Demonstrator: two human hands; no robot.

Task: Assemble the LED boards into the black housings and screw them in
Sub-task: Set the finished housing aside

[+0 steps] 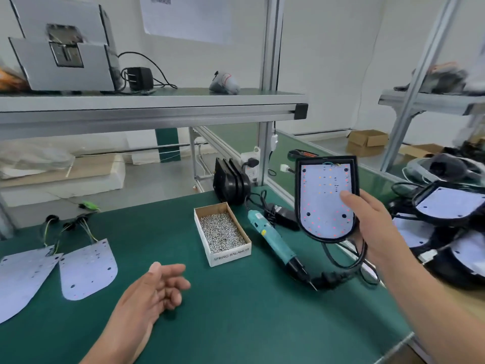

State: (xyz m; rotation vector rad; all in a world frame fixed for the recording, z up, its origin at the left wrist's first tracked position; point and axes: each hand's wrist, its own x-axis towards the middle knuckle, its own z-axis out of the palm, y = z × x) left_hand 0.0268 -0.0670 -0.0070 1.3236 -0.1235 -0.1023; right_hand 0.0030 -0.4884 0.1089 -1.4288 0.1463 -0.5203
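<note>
Head view: The black housing (298, 195) is grasped by the right hand (375, 222) and held upright above the right edge of the green tabletop (236, 324). The thumb is pressed on the white LED board (321, 206) seated inside it. The left hand (157, 287) is held palm-up near the front edge, its fingers loosely curled and nothing held.

A cardboard box of screws (223, 233) is placed at the tabletop centre, and the teal electric screwdriver (275, 243) lies just beside it to the right. Two loose LED boards (88, 269) are laid at the left edge. Empty black housings (231, 182) are stacked at the far edge.
</note>
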